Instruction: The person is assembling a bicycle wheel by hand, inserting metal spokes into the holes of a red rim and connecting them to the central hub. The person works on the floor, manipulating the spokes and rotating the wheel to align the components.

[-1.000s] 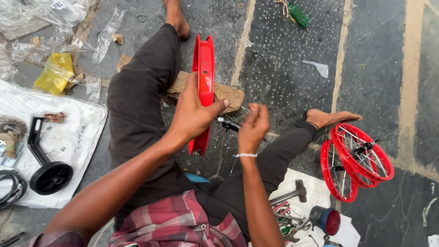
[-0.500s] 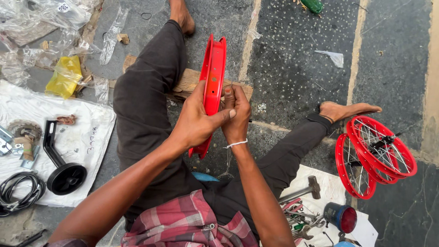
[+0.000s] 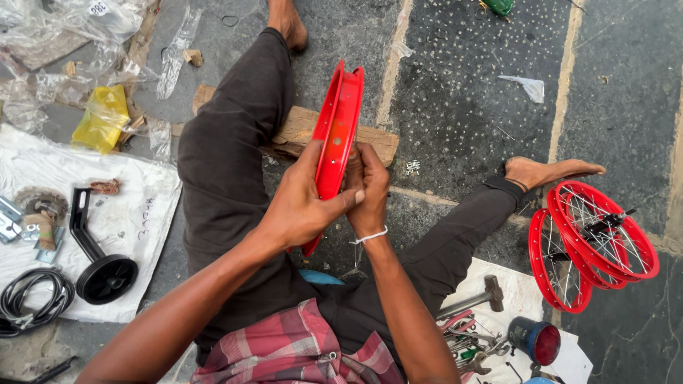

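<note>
While the left hand [image 3: 302,206] clamps the bare red metal wheel rim [image 3: 336,139] upright between the person's legs to steady it, the right hand [image 3: 366,185] pinches its inner edge. Two finished red spoked wheels [image 3: 590,245] lean together by the right foot, out of the way.

Dark stone floor [image 3: 462,107] with pale joints

On it: wooden plank [image 3: 299,131], white sheet [image 3: 135,213], two red spoked wheels [image 3: 594,242], hammer [image 3: 477,299].

The left hand [image 3: 299,210] covered the middle of the red wheel rim [image 3: 339,121], and whatever the right hand [image 3: 368,186] pinched against it was too small to tell. The tool pile [image 3: 473,345] and black cable coil [image 3: 25,302] ran off the frame's edges. The person's head stayed out of view.
</note>
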